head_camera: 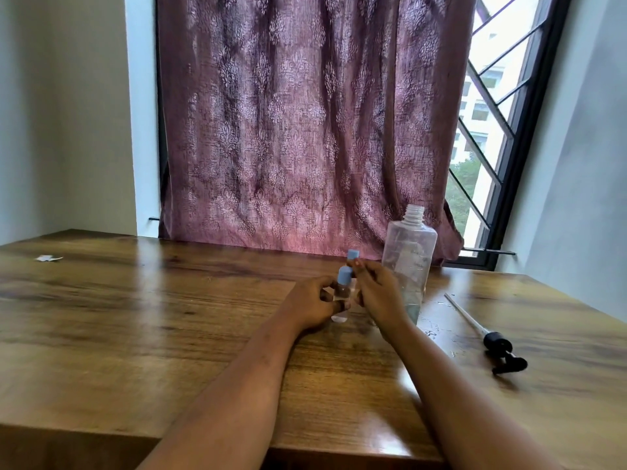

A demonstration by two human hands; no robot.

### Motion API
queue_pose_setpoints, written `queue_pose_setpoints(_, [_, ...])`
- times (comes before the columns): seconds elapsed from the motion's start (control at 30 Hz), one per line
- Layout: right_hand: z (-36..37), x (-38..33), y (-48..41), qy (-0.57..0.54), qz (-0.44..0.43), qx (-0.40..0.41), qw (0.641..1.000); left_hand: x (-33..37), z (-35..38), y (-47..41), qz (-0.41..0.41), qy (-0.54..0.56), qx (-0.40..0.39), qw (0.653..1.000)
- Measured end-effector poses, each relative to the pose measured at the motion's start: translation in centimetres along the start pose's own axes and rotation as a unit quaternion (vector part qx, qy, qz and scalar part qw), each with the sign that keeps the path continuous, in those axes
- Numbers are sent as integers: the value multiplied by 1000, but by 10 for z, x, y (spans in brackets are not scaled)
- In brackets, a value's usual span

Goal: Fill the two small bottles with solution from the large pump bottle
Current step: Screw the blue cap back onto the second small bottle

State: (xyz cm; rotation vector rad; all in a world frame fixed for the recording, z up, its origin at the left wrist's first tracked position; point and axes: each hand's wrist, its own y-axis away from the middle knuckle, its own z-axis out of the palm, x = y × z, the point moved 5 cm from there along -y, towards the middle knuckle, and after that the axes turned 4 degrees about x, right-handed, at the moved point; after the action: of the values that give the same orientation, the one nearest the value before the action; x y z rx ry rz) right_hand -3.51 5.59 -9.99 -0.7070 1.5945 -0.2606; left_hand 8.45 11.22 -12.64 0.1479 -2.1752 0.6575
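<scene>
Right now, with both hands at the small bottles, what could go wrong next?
The large bottle stands uncapped close beside the right hand; a bump could tip it and spill.
Wet drops lie on the table beside it, so a bottle could slip there.
The pump lies bare on the table; its tube may pick up dirt.

Glossy wooden table. Small white scrap lies at its far left. Mauve patterned curtain hangs behind, covering most of the dark-framed window with diagonal grille. Pale building and greenery outside.
</scene>
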Motion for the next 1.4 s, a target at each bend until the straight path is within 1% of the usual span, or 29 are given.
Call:
queue_pose_setpoints(0.1, [-10,1,-1,-25,-24,78,996,-1,-1,-1,2,-20,11,1000])
queue_pose_setpoints(0.2, [-10,-5,2,-23,-58,118,991,-3,0,-3,8,-29,3,1000])
queue_pose_setpoints(0.23, [-7,-4,2,-23,-57,108,992,-3,0,-3,11,-31,2,999])
queue_pose_setpoints(0.27, [-1,-3,3,-31,-46,76,996,-3,0,-3,15,-30,3,999])
queue_pose_setpoints(0.33, [11,0,5,-55,5,-10,998,-1,0,-3,21,-23,6,999])
queue_pose_setpoints(0.37, [15,1,8,-75,37,-44,996,-1,-1,-2,22,-20,9,1000])
queue_pose_setpoints(0.4, [16,0,10,-90,62,-59,992,0,-1,-2,22,-18,10,1000])
queue_pose_setpoints(0.47, [11,-3,10,-93,70,-38,992,0,-1,-3,23,-29,12,999])
queue_pose_setpoints(0.53, [2,-1,5,-99,62,14,993,0,0,-4,21,-47,13,999])
queue_pose_setpoints(0.63, [-11,-3,3,-51,28,106,993,-2,-2,-5,13,-57,25,998])
queue_pose_setpoints(0.7, [-15,-10,5,-19,-10,141,990,-4,-2,-5,9,-58,22,998])
queue_pose_setpoints(0.73, [-14,-15,7,-4,-29,135,990,-3,-2,-5,9,-57,19,998])
queue_pose_setpoints(0.77, [-9,-16,7,14,-34,113,993,-3,-2,-5,11,-53,17,998])
queue_pose_setpoints(0.87, [7,-8,8,83,-6,-18,996,0,-3,-3,25,-40,15,999])
queue_pose_setpoints(0.9, [12,-4,8,97,-2,-52,994,1,-4,-3,30,-37,15,999])
queue_pose_setpoints(0.93, [14,-3,9,104,-4,-67,992,2,-4,-2,31,-36,15,999])
queue_pose_setpoints(1.0, [12,-3,8,112,-14,-61,992,3,-4,-2,32,-37,16,999])
queue_pose_setpoints(1.17, [6,-9,8,207,-20,15,978,6,-3,-2,35,-73,27,996])
queue_pose_setpoints(1.23, [6,-11,12,226,-19,38,973,6,-2,-1,34,-91,31,995])
queue_pose_setpoints(1.33, [5,-12,16,229,-16,43,972,3,-3,1,22,-115,42,992])
queue_pose_setpoints(1.4, [2,-12,20,230,-20,46,972,-2,-8,2,3,-131,74,989])
